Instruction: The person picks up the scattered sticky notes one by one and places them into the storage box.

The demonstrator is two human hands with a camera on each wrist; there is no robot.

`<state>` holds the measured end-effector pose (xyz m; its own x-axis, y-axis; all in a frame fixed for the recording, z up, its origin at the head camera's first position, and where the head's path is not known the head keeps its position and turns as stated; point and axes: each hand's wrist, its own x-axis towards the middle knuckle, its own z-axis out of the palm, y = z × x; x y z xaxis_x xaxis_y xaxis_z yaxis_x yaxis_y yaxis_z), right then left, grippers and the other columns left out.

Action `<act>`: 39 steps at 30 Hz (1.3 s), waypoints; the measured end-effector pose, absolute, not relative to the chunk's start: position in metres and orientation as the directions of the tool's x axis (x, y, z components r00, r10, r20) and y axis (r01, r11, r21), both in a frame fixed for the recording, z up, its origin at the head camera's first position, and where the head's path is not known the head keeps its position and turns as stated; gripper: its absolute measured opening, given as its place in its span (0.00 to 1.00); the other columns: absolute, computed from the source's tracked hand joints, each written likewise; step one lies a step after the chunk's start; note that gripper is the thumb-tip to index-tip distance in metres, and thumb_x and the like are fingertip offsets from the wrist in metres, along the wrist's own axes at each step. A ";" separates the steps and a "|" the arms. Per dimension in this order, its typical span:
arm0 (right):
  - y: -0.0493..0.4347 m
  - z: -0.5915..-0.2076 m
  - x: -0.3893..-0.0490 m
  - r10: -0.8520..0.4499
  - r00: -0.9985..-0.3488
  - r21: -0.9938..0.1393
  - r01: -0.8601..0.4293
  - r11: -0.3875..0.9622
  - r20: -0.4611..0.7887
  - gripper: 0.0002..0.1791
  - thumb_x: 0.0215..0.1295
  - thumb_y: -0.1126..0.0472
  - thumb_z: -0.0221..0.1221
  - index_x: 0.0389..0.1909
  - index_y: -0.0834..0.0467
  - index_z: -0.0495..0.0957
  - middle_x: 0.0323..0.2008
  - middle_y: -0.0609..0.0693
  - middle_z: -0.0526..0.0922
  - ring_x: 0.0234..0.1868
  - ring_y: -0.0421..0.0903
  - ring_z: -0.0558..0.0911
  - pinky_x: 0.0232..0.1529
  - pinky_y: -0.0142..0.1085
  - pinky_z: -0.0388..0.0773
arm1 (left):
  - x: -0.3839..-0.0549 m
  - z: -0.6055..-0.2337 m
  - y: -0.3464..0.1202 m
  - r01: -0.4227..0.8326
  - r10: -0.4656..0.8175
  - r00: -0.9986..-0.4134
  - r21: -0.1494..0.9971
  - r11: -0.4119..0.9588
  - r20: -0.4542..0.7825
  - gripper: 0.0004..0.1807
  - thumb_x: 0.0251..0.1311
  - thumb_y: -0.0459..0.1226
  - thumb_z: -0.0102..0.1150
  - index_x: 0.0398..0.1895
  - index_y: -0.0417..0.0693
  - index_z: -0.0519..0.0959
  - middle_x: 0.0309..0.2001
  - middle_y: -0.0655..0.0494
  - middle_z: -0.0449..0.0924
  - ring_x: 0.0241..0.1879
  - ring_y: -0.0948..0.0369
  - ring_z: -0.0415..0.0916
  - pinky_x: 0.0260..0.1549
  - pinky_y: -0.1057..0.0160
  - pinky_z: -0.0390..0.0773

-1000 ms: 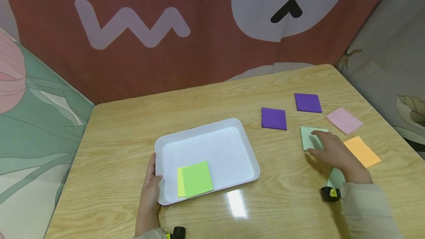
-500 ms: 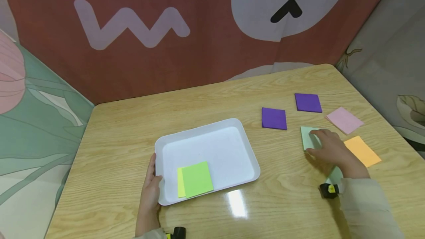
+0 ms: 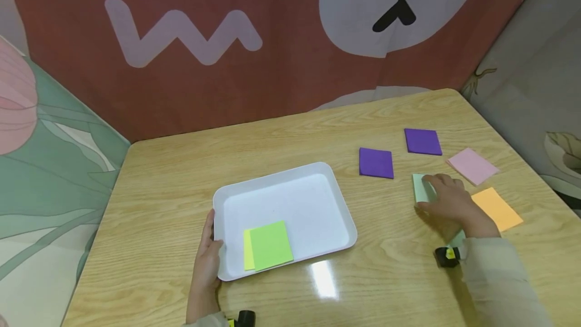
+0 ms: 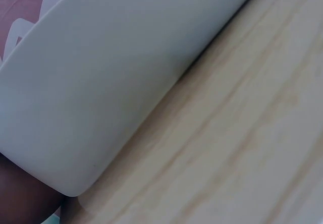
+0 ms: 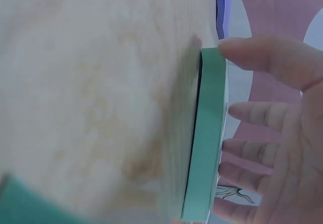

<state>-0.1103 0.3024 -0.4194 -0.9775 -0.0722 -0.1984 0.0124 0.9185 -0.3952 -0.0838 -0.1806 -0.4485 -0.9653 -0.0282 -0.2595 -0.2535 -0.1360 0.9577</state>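
My left hand (image 3: 206,261) holds the left side of a white tray (image 3: 286,173), its thumb at the rim and fingers along the outer wall. The left wrist view shows the tray's side wall (image 4: 116,82) close to the wood. In the tray lie a lime green sticky note pad (image 3: 272,246) and a yellow one (image 3: 248,251) partly under it. My right hand (image 3: 451,205) reaches over a mint green sticky note pad (image 3: 422,189); in the right wrist view the thumb and extended fingers lie right at the pad's (image 5: 206,138) upper face.
Two purple pads (image 3: 376,163) (image 3: 423,142) lie behind the right hand. A pink pad (image 3: 473,165) and an orange pad (image 3: 498,209) lie to its right. A second mint green pad (image 3: 456,240) is mostly hidden under the right wrist. A patterned curtain (image 3: 290,79) hangs behind the table.
My right hand has shifted slightly left and forward, covering more of the mint green pad. My left hand and the tray stay in place.
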 end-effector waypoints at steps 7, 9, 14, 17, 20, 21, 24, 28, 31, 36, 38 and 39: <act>0.306 -0.422 -0.115 -0.080 -0.966 -0.384 0.022 0.923 -0.246 0.46 0.46 0.47 0.59 0.58 0.72 0.51 0.51 0.77 0.51 0.48 0.76 0.49 0.41 0.64 0.52 | -0.084 -0.448 -0.180 -0.256 -0.023 -0.965 0.956 -0.147 -0.262 0.38 0.53 0.23 0.24 0.66 0.63 0.42 0.67 0.62 0.35 0.62 0.63 0.39 0.56 0.63 0.50; 0.307 -0.423 -0.117 -0.090 -0.963 -0.394 0.018 0.919 -0.254 0.48 0.44 0.46 0.60 0.58 0.73 0.50 0.51 0.78 0.50 0.49 0.76 0.47 0.42 0.64 0.51 | -0.084 -0.448 -0.179 -0.258 -0.026 -0.964 0.955 -0.148 -0.264 0.38 0.53 0.23 0.24 0.66 0.62 0.42 0.67 0.62 0.34 0.62 0.63 0.39 0.57 0.62 0.48; 0.308 -0.425 -0.120 -0.125 -0.959 -0.428 -0.004 0.904 -0.254 0.52 0.41 0.48 0.63 0.58 0.75 0.48 0.52 0.79 0.49 0.51 0.76 0.46 0.47 0.62 0.45 | -0.085 -0.447 -0.178 -0.260 -0.038 -0.963 0.957 -0.126 -0.267 0.38 0.53 0.23 0.25 0.66 0.63 0.42 0.67 0.62 0.34 0.62 0.64 0.37 0.58 0.59 0.44; 0.309 -0.424 -0.122 -0.150 -0.957 -0.453 -0.023 0.891 -0.248 0.52 0.40 0.52 0.64 0.57 0.77 0.48 0.53 0.78 0.50 0.52 0.74 0.47 0.50 0.61 0.42 | -0.085 -0.447 -0.178 -0.256 -0.040 -0.964 0.960 -0.117 -0.262 0.38 0.53 0.23 0.25 0.66 0.63 0.43 0.66 0.62 0.35 0.62 0.64 0.37 0.58 0.58 0.43; 0.310 -0.422 -0.122 -0.160 -0.954 -0.474 -0.022 0.880 -0.253 0.51 0.39 0.55 0.65 0.57 0.78 0.48 0.52 0.78 0.51 0.51 0.73 0.49 0.49 0.61 0.44 | -0.086 -0.447 -0.179 -0.252 -0.037 -0.966 0.962 -0.108 -0.258 0.37 0.53 0.23 0.24 0.66 0.63 0.42 0.66 0.63 0.34 0.62 0.64 0.36 0.58 0.59 0.43; 0.311 -0.421 -0.122 -0.165 -0.953 -0.474 -0.026 0.880 -0.254 0.50 0.38 0.57 0.65 0.57 0.78 0.48 0.51 0.78 0.52 0.51 0.73 0.49 0.48 0.61 0.46 | -0.086 -0.447 -0.179 -0.249 -0.035 -0.967 0.963 -0.107 -0.254 0.37 0.53 0.23 0.24 0.66 0.63 0.42 0.66 0.62 0.34 0.62 0.64 0.36 0.58 0.59 0.43; 0.310 -0.418 -0.123 -0.163 -0.949 -0.463 -0.020 0.886 -0.271 0.50 0.35 0.63 0.66 0.57 0.77 0.48 0.50 0.79 0.52 0.49 0.74 0.50 0.46 0.62 0.48 | -0.087 -0.447 -0.179 -0.248 -0.033 -0.967 0.963 -0.107 -0.253 0.37 0.54 0.23 0.24 0.66 0.63 0.42 0.66 0.62 0.34 0.62 0.64 0.36 0.58 0.59 0.43; 0.309 -0.417 -0.125 -0.139 -0.940 -0.436 0.011 0.900 -0.311 0.52 0.32 0.66 0.66 0.59 0.74 0.47 0.50 0.79 0.50 0.48 0.75 0.49 0.43 0.63 0.51 | -0.087 -0.446 -0.179 -0.248 -0.029 -0.967 0.959 -0.135 -0.254 0.37 0.53 0.23 0.23 0.67 0.62 0.42 0.66 0.61 0.36 0.62 0.64 0.39 0.57 0.59 0.45; 0.308 -0.417 -0.125 -0.120 -0.938 -0.431 0.034 0.902 -0.325 0.53 0.32 0.63 0.67 0.60 0.72 0.46 0.49 0.77 0.50 0.46 0.74 0.50 0.41 0.62 0.54 | -0.087 -0.446 -0.179 -0.249 -0.028 -0.966 0.957 -0.147 -0.256 0.37 0.53 0.23 0.23 0.67 0.60 0.42 0.66 0.60 0.36 0.61 0.63 0.40 0.56 0.62 0.49; 0.304 -0.417 -0.124 -0.123 -0.942 -0.442 0.028 0.896 -0.311 0.56 0.32 0.55 0.67 0.60 0.71 0.45 0.45 0.75 0.53 0.41 0.70 0.54 0.32 0.55 0.62 | -0.086 -0.447 -0.179 -0.258 -0.032 -0.964 0.955 -0.149 -0.265 0.37 0.53 0.23 0.23 0.67 0.60 0.42 0.66 0.60 0.37 0.61 0.62 0.42 0.52 0.67 0.55; 0.301 -0.416 -0.124 -0.119 -0.947 -0.443 0.026 0.896 -0.298 0.56 0.33 0.53 0.67 0.61 0.70 0.46 0.44 0.73 0.54 0.40 0.67 0.55 0.29 0.51 0.64 | -0.086 -0.447 -0.179 -0.258 -0.032 -0.964 0.954 -0.154 -0.265 0.37 0.53 0.23 0.23 0.67 0.60 0.42 0.66 0.60 0.37 0.61 0.62 0.41 0.53 0.67 0.54; 0.300 -0.416 -0.124 -0.115 -0.950 -0.441 0.027 0.897 -0.292 0.56 0.33 0.52 0.67 0.61 0.69 0.46 0.44 0.73 0.54 0.39 0.66 0.55 0.28 0.49 0.65 | -0.086 -0.447 -0.179 -0.256 -0.032 -0.964 0.954 -0.157 -0.264 0.37 0.53 0.23 0.23 0.67 0.59 0.42 0.66 0.61 0.37 0.61 0.63 0.41 0.53 0.67 0.53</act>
